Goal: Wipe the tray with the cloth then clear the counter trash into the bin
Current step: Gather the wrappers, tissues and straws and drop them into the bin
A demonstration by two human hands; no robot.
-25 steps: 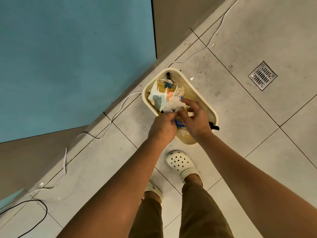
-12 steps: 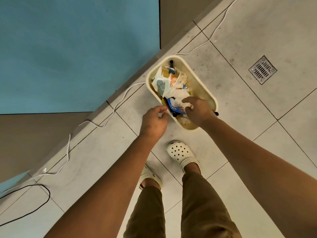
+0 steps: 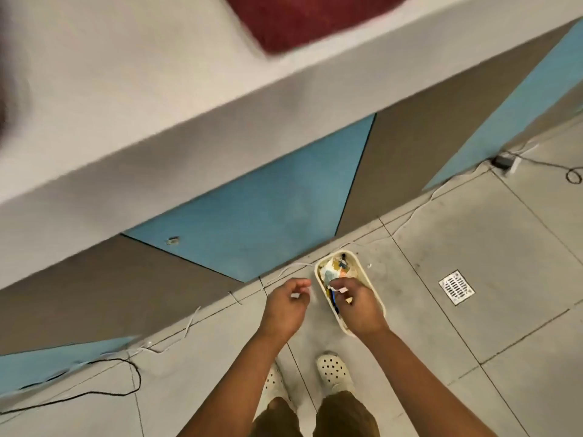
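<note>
A cream oval bin [image 3: 368,276] stands on the tiled floor against the counter base, filled with crumpled wrappers and paper trash [image 3: 335,272]. Over the bin's near half is my right hand [image 3: 358,305], fingers curled, with a small white paper scrap [image 3: 342,289] at its fingertips. Just left of the bin, over the floor, my left hand [image 3: 285,305] is curled round another tiny white scrap [image 3: 295,296]. A dark red tray [image 3: 315,20] lies blurred on the white counter [image 3: 142,99] above. No cloth is in view.
The counter front has blue and grey-brown panels. White cable [image 3: 189,323] and black cable [image 3: 126,373] run along its foot, and a plug adapter [image 3: 503,160] sits far right. A floor drain [image 3: 456,287] is right of the bin. My cream clogs [image 3: 334,372] stand just behind it.
The view has lifted, so the counter top and tray now show. My hands have come apart: the left has left the bin and moved left, while the right has risen above the trash.
</note>
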